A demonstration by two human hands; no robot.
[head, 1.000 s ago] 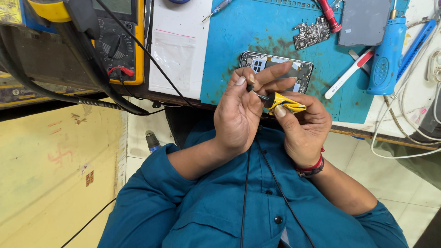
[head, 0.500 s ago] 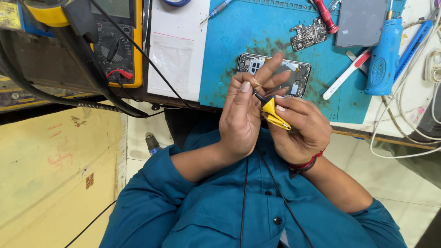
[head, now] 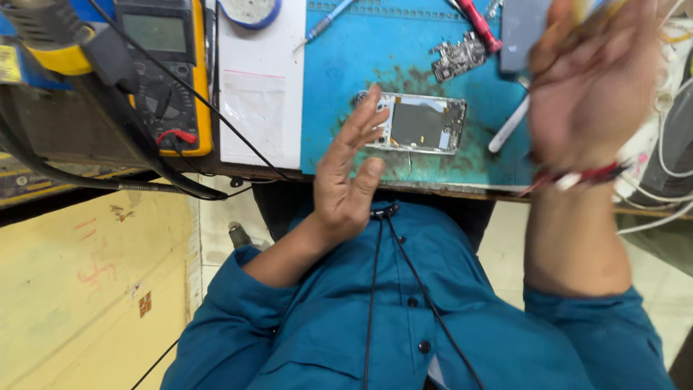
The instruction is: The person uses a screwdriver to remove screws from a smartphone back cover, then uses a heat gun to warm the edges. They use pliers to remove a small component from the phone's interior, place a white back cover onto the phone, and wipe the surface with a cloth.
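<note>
My left hand (head: 346, 180) is open with its fingers spread and nothing in it. It hovers at the table's near edge, its fingertips just left of an opened phone frame (head: 422, 123) that lies on a blue work mat (head: 339, 65). My right hand (head: 592, 79), with a red band at the wrist, is raised at the right and heavily blurred. A trace of yellow shows by its fingers, but I cannot make out a grip.
A small circuit board (head: 458, 56), a red-handled screwdriver (head: 476, 22), a grey slab (head: 523, 25) and a white stick tool (head: 509, 130) lie on the mat. A yellow multimeter (head: 162, 72) with black leads stands at left beside a white sheet (head: 260, 108). White cables (head: 671, 144) lie at right.
Both hands were together in front of my chest around a yellow-handled tool. They have parted: the left opened and stayed low, the right swung up and to the right.
</note>
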